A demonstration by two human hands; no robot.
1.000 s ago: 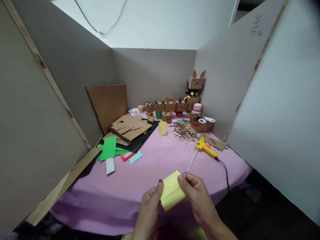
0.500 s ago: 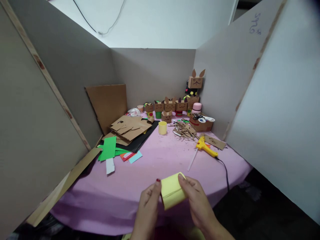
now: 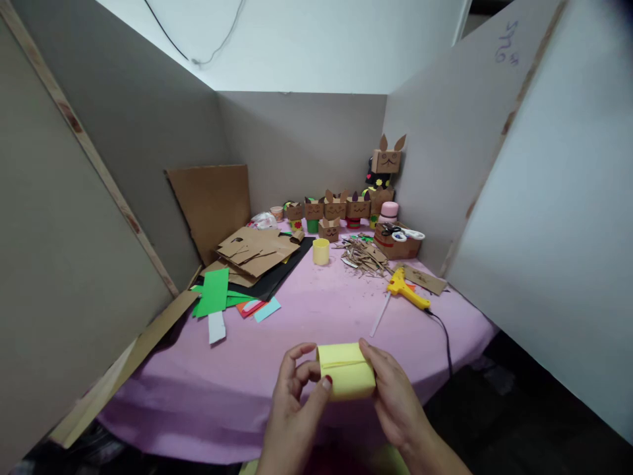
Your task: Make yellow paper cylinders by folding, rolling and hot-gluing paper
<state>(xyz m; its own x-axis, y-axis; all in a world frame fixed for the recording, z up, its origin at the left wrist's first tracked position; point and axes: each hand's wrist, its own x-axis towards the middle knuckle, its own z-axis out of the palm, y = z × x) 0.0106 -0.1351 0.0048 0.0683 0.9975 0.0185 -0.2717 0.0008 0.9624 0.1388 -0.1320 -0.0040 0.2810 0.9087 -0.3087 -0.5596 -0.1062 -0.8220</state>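
A folded piece of yellow paper (image 3: 347, 371), curled into a short roll with a seam across its top, is held between both hands just above the near edge of the pink table (image 3: 306, 316). My left hand (image 3: 295, 409) pinches its left end, thumb and fingers closed on the paper. My right hand (image 3: 395, 402) grips the right end, fingers wrapped along its side.
A yellow glue gun (image 3: 406, 290) with a black cord lies at the right, a white glue stick (image 3: 380, 315) beside it. Coloured paper scraps (image 3: 217, 297) and cardboard pieces (image 3: 257, 251) lie left. A yellow paper cup (image 3: 321, 251), cardboard shreds (image 3: 363, 256), several cardboard animal figures (image 3: 336, 210) and scissors (image 3: 403, 234) stand at the back. Partition walls enclose the table.
The yellow paper has turned from a tilted diamond to lie level between the hands. My left thumb has shifted under its left end, and both hands have closed in on it.
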